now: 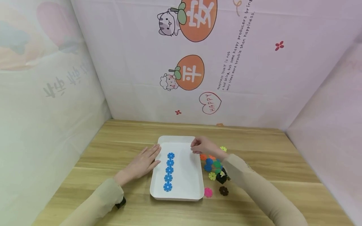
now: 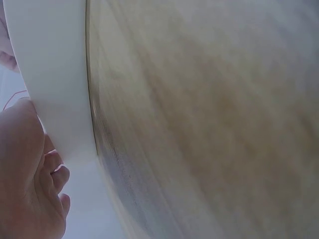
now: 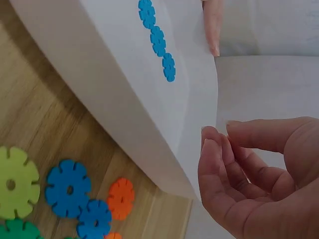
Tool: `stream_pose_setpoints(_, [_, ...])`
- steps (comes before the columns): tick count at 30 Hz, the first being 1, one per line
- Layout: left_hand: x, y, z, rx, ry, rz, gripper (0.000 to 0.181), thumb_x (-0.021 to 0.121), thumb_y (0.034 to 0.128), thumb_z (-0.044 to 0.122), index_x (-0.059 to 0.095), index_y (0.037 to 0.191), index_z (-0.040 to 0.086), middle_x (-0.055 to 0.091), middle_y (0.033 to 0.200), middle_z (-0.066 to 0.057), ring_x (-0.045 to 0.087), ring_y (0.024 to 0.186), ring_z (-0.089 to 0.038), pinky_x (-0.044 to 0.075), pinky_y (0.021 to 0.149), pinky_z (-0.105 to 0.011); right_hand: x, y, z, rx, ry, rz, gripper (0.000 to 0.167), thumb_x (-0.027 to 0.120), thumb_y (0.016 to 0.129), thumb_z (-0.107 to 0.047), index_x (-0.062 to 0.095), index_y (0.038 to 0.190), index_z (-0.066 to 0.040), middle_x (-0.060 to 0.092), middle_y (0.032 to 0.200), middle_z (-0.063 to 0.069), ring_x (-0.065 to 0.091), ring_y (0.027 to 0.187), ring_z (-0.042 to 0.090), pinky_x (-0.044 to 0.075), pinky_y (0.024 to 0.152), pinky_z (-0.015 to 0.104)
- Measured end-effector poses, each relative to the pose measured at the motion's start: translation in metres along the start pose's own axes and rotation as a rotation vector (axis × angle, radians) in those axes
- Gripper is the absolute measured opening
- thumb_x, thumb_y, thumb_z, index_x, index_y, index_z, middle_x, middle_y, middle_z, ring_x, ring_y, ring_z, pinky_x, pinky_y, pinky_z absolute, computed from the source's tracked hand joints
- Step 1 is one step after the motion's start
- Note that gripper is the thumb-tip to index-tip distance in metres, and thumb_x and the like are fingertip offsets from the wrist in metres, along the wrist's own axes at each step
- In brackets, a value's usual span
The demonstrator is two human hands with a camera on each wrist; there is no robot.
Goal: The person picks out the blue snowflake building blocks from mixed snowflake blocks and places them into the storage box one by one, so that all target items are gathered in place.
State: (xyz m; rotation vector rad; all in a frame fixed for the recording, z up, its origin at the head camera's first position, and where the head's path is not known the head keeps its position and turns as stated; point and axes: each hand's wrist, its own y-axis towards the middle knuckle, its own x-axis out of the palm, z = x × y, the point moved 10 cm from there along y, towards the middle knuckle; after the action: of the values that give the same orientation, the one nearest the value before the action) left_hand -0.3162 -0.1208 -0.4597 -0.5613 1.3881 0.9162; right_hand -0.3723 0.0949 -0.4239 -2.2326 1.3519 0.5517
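A white tray [image 1: 185,175] lies on the wooden table, with a column of several blue notched snowflake discs [image 1: 169,170] along its left side. My left hand [image 1: 144,161] rests on the tray's left rim with its fingers extended. By the tray's far right corner is my right hand [image 1: 202,146]. In the right wrist view its fingers [image 3: 212,167] are loosely bent, with a small gap to the thumb, and I see nothing held. Whether it touches the rim is unclear. Part of my left hand [image 2: 30,169] shows beside the tray's outer wall [image 2: 55,64] in the left wrist view.
Right of the tray lie loose snowflake discs, including blue [image 3: 69,189], orange [image 3: 121,198] and yellow-green [image 3: 17,181] ones. A pink disc [image 1: 208,192] and a dark brown disc [image 1: 223,191] lie nearer the front. Printed cloth walls [image 1: 141,78] enclose the wooden table [image 1: 127,131].
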Motion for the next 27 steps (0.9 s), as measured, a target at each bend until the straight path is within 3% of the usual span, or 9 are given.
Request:
stream_pose_setpoints(6, [0.000, 0.000, -0.001, -0.019, -0.016, -0.028, 0.063, 0.043, 0.1058, 0.039, 0.029, 0.156, 0.004, 0.026, 0.164, -0.014, 0.028, 0.152, -0.032, 0.024, 0.123, -0.056, -0.030, -0.019, 0.020, -0.041, -0.040, 0.040, 0.014, 0.063, 0.094, -0.007, 0.062, 0.100, 0.006, 0.066, 0.091, 0.017, 0.066, 0.080, 0.030, 0.060, 0.077, 0.043])
stream_pose_setpoints(15, [0.000, -0.001, 0.001, -0.021, -0.008, -0.038, 0.063, 0.043, 0.1058, 0.039, 0.029, 0.155, 0.003, 0.026, 0.164, -0.015, 0.028, 0.151, -0.033, 0.024, 0.123, -0.056, -0.060, -0.046, 0.065, 0.063, -0.066, 0.106, 0.018, 0.065, 0.094, -0.012, 0.063, 0.102, 0.004, 0.067, 0.097, 0.015, 0.064, 0.084, 0.023, 0.059, 0.080, 0.043])
stream_pose_setpoints(23, [0.000, -0.001, 0.001, -0.018, -0.011, -0.031, 0.063, 0.043, 0.1057, 0.040, 0.029, 0.156, 0.004, 0.027, 0.164, -0.014, 0.029, 0.151, -0.032, 0.025, 0.123, -0.056, -0.082, -0.060, 0.089, 0.041, -0.219, 0.144, 0.016, 0.068, 0.089, -0.008, 0.065, 0.098, 0.006, 0.067, 0.091, 0.016, 0.059, 0.079, 0.019, 0.051, 0.067, 0.028])
stream_pose_setpoints(27, [-0.002, -0.001, 0.001, -0.013, -0.008, -0.023, 0.062, 0.043, 0.1057, 0.039, 0.030, 0.155, 0.003, 0.028, 0.163, -0.015, 0.030, 0.151, -0.033, 0.026, 0.122, -0.056, -0.086, -0.066, 0.101, 0.063, -0.248, 0.118, 0.018, 0.069, 0.086, -0.005, 0.065, 0.099, 0.007, 0.066, 0.087, 0.013, 0.056, 0.076, 0.016, 0.051, 0.065, 0.026])
